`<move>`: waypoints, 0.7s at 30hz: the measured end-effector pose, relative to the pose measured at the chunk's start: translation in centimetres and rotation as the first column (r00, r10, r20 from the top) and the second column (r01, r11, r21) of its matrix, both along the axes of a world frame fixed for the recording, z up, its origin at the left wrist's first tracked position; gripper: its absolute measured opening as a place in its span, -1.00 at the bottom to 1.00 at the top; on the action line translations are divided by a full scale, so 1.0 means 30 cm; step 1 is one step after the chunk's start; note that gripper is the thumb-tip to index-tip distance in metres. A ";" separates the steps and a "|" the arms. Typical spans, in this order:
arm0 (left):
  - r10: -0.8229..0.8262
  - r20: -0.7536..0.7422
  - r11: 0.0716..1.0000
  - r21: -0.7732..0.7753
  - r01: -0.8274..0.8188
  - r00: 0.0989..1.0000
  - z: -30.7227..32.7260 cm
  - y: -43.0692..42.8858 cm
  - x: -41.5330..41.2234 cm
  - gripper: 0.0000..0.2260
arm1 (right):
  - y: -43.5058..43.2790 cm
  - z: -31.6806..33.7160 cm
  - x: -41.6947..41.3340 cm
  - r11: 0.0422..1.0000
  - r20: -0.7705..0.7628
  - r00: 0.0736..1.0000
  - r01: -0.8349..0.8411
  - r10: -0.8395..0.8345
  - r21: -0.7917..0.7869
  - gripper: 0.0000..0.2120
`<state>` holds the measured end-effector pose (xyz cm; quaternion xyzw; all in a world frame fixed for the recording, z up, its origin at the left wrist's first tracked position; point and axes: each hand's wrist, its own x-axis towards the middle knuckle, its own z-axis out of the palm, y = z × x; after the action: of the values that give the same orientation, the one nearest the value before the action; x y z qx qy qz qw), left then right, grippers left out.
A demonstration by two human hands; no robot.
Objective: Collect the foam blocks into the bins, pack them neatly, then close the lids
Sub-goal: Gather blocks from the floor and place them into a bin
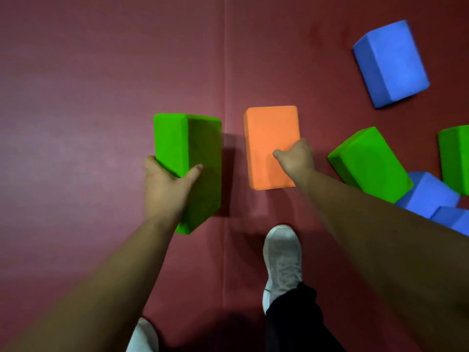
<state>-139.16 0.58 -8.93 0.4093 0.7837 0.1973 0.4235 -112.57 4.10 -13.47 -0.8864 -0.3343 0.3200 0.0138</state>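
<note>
Green blocks (370,163) three, blue (390,62) three, left hand (165,184) grips green (187,148), right hand (295,156) lone orange (269,133)

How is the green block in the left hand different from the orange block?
The held green block is green, the orange block orange. The held green block is tilted in the left hand; the orange block lies flat on the mat, the right hand gripping its side. Both are brick-shaped.

First block (187,158) in left hand (165,184), left of floor seam (225,72). Second block (269,133) just right of seam, right hand (294,156) on it. Third block (370,161) further right, against a pair (429,191). Fourth block (390,62) behind, well apart. Shoe (281,260) before second block.
</note>
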 end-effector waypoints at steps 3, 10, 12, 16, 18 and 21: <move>0.029 -0.061 1.000 -0.010 -0.030 0.998 -0.093 0.013 0.060 -0.43 | 0.034 -0.124 0.079 0.988 0.008 0.998 0.061 -0.060 -0.145 -0.10; 0.020 -0.119 0.997 -0.067 -0.028 0.993 -0.192 -0.023 0.084 -0.42 | -0.064 -0.171 0.136 0.988 -0.195 0.968 0.148 -0.155 -0.051 -0.05; 0.019 -0.135 0.997 -0.071 -0.029 0.991 -0.144 -0.014 0.071 -0.43 | -0.068 -0.106 0.103 0.989 -0.194 0.971 0.148 -0.141 0.022 -0.15; -0.009 -0.110 0.998 -0.058 0.003 0.994 0.054 0.051 0.010 -0.41 | -0.028 0.151 0.013 0.989 -0.182 0.983 0.043 -0.017 0.141 -0.07; -0.019 -0.102 0.999 -0.035 0.015 0.995 0.216 0.106 -0.026 -0.39 | -0.003 0.342 -0.026 0.982 -0.151 0.986 -0.045 0.074 0.186 -0.21; -0.059 -0.112 0.997 0.035 0.063 0.992 0.533 0.202 -0.072 -0.44 | 0.030 0.692 -0.082 0.959 -0.107 0.991 -0.047 0.080 0.280 -0.26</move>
<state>-141.31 6.64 7.05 0.4517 0.7891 0.1762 0.3771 -115.02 5.00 7.28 -0.8442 -0.4027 0.3218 0.1469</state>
